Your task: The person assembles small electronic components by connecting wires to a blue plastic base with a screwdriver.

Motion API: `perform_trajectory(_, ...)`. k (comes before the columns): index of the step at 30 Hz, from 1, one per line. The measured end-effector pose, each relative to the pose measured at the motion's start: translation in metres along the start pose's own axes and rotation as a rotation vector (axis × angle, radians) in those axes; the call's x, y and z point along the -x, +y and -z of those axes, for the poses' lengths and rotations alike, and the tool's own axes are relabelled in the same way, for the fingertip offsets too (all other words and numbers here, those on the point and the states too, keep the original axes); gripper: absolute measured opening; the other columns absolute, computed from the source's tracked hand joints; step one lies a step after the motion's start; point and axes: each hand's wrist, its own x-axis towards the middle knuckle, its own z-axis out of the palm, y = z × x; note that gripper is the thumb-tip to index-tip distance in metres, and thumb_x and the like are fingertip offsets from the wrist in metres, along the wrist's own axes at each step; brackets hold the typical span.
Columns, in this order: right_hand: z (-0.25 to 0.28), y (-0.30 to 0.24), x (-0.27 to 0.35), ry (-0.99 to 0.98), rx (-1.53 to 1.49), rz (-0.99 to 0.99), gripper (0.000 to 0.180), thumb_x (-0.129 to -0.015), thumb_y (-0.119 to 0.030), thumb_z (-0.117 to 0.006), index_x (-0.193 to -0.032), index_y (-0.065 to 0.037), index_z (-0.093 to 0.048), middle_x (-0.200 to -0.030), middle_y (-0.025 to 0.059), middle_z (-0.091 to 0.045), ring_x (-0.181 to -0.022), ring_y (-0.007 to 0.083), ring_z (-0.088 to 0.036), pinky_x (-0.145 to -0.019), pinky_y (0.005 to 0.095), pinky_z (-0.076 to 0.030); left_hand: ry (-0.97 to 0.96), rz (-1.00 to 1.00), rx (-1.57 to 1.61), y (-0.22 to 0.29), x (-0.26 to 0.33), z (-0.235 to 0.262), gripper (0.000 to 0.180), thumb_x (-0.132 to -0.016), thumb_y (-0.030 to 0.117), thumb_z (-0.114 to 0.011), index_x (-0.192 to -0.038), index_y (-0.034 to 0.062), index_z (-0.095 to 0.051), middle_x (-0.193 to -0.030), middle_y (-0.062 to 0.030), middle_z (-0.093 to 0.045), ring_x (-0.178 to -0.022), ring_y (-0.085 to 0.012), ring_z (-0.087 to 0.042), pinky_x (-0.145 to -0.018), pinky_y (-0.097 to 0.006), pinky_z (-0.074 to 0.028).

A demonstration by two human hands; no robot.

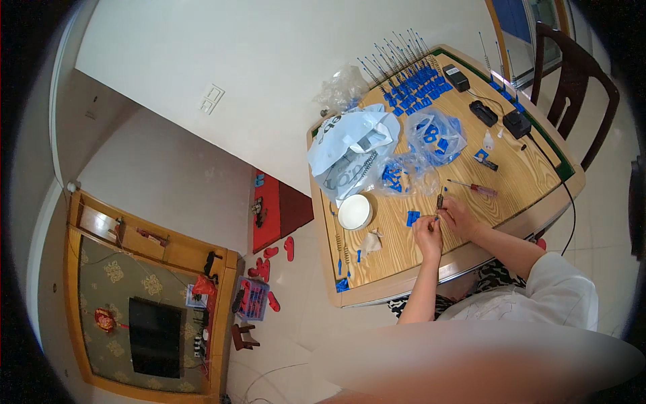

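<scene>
A wood-grain bench [404, 242] with a green rim strip stands against a white wall, a dark chair [572, 81] at its far side, pale floor tiles around it. Below, a wooden cabinet [148, 316] holds a dark television [155, 345]. On the bench a white bowl [354, 211] sits beside a white-and-blue plastic bag [350, 151]; clear bags [434, 137] hold blue plastic parts, and rows of blue pieces with thin metal rods [404, 60] line the far edge. A red-handled screwdriver [474, 188] lies near the hands. The left hand [428, 236] and right hand [457, 217] meet over the bench, each grip pinched on a small dark part [439, 202] between them, beside a loose blue piece [412, 217].
</scene>
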Motion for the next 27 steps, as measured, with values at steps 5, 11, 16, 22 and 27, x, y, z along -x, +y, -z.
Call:
perform_trajectory(5, 0.0024, -0.0042, -0.0005, -0.03, -0.027, -0.046, 0.012, -0.08, -0.001, -0.057, -0.088, -0.002, -0.048, -0.08, 0.015, -0.051, -0.073, 0.0338, -0.052, -0.064, 0.0401, -0.043, -0.018, 0.004, 0.02, -0.0034, 0.001, 0.0004, 0.014, -0.067, 0.001, -0.071, -0.075, 0.0038, -0.061, -0.081, -0.0098, -0.059, -0.077, -0.0276, -0.053, -0.071, -0.035, -0.042)
perform_trajectory(11, 0.0045, -0.0089, -0.0043, -0.077, 0.015, -0.025, 0.011, -0.079, -0.001, -0.058, -0.085, -0.003, -0.049, -0.078, 0.0143, -0.051, -0.073, 0.0338, -0.052, -0.063, 0.04, -0.042, -0.02, -0.015, 0.023, -0.0035, 0.0005, 0.0007, 0.014, -0.067, 0.002, -0.072, -0.074, 0.0035, -0.06, -0.078, -0.0095, -0.058, -0.075, -0.0273, -0.052, -0.07, -0.035, -0.042)
perform_trajectory(16, 0.003, -0.0106, -0.005, -0.071, 0.052, -0.032, 0.008, -0.082, -0.006, -0.056, -0.086, -0.003, -0.05, -0.079, 0.0155, -0.052, -0.074, 0.0343, -0.053, -0.063, 0.0404, -0.042, -0.028, -0.013, 0.001, -0.0036, 0.0008, 0.0013, 0.015, -0.067, 0.002, -0.072, -0.074, 0.004, -0.059, -0.078, -0.0097, -0.058, -0.073, -0.027, -0.052, -0.069, -0.035, -0.041)
perform_trajectory(22, 0.0014, -0.0069, -0.0055, -0.028, -0.006, -0.186, 0.011, -0.084, -0.007, -0.056, -0.087, -0.002, -0.046, -0.078, 0.0177, -0.05, -0.073, 0.0347, -0.052, -0.062, 0.0395, -0.041, -0.076, 0.051, -0.011, -0.0001, 0.0009, 0.0019, 0.013, -0.07, 0.005, -0.071, -0.074, 0.0045, -0.059, -0.078, -0.0084, -0.057, -0.076, -0.027, -0.051, -0.071, -0.036, -0.041)
perform_trajectory(27, -0.0007, -0.0075, -0.007, -0.004, 0.0, -0.17, 0.01, -0.083, -0.006, -0.056, -0.085, -0.002, -0.048, -0.077, 0.016, -0.053, -0.071, 0.0334, -0.054, -0.062, 0.0386, -0.042, -0.07, 0.04, -0.012, -0.0047, 0.0, 0.002, 0.013, -0.069, 0.005, -0.071, -0.072, 0.0041, -0.058, -0.075, -0.0096, -0.057, -0.072, -0.0268, -0.052, -0.068, -0.036, -0.041)
